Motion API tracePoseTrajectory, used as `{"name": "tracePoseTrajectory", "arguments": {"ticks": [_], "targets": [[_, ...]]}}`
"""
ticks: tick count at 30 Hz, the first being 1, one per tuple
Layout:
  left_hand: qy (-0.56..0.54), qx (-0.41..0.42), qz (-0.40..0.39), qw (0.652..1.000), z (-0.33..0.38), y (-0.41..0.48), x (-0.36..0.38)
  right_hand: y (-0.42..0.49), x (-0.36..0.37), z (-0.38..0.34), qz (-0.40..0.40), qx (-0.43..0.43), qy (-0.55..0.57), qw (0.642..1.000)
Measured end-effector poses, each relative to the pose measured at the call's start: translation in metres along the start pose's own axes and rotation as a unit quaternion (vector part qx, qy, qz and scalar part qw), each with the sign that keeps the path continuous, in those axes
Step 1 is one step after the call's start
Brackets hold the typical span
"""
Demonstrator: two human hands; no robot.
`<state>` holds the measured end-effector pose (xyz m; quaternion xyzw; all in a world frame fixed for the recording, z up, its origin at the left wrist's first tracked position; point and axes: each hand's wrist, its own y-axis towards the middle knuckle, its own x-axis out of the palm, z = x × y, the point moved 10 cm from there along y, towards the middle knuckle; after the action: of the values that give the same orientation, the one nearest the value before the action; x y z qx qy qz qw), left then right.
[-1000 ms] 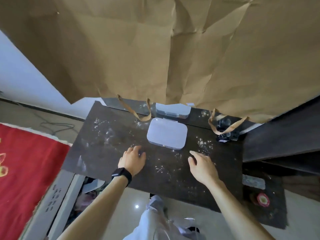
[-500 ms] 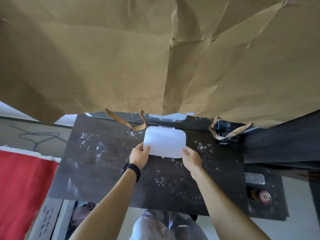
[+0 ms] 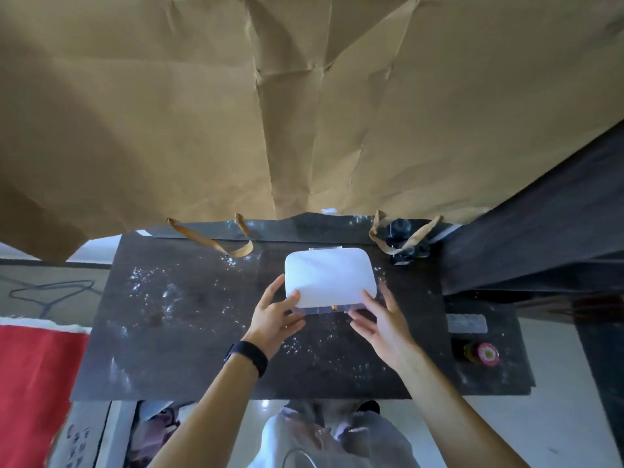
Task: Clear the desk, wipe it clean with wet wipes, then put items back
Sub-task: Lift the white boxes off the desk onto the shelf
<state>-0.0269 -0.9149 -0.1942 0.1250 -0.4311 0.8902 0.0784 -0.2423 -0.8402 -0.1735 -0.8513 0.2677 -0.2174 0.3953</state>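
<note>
Head view, looking down: I am watching both bare hands gripping a white plastic box at the centre of the frame, its near edge lifting off the dark desk while its far edge sits close to the back of the desktop. My left hand, wearing a black wristband, is clamping the box's lower left corner, thumb lying on the white lid and fingers curling beneath. My right hand is clasping the lower right corner, fingers spreading along the clear underside; a small yellow speck is showing through the clear front edge, too small for me to identify. White powdery specks are scattering across the desk surface, thickest toward the left centre. Crumpled brown paper is filling the whole upper half of the frame, two of its flat paper handles drooping onto the back of the desk. Dark round objects are sitting at the back right, partly looped by one handle; I cannot tell what they are. At the right of the frame a bottle with a pink cap is lying just below a pale rectangular item. Red fabric is occupying the lower left corner.
</note>
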Motion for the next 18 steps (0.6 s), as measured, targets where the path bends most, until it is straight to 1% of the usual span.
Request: {"name": "tracePoseTrajectory", "arguments": {"ticks": [5, 11, 15, 16, 18], "targets": [[0.058, 0.017, -0.072, 0.996, -0.023, -0.020, 0.063, -0.041, -0.069, -0.005, 0.024, -0.061, 0.048, 0.997], [0.108, 0.025, -0.095, 0.989, -0.073, -0.047, 0.138, -0.064, -0.171, -0.011, 0.039, -0.077, 0.074, 0.994], [0.150, 0.056, -0.076, 0.984, -0.101, -0.067, 0.207, -0.071, -0.248, -0.027, 0.030, -0.083, 0.093, 0.992], [0.161, 0.076, -0.064, 0.982, -0.102, -0.071, 0.225, -0.071, -0.268, -0.033, 0.029, -0.087, 0.100, 0.991], [0.197, 0.135, -0.017, 0.971, -0.091, -0.079, 0.257, -0.068, -0.307, -0.045, 0.030, -0.096, 0.108, 0.989]]}}
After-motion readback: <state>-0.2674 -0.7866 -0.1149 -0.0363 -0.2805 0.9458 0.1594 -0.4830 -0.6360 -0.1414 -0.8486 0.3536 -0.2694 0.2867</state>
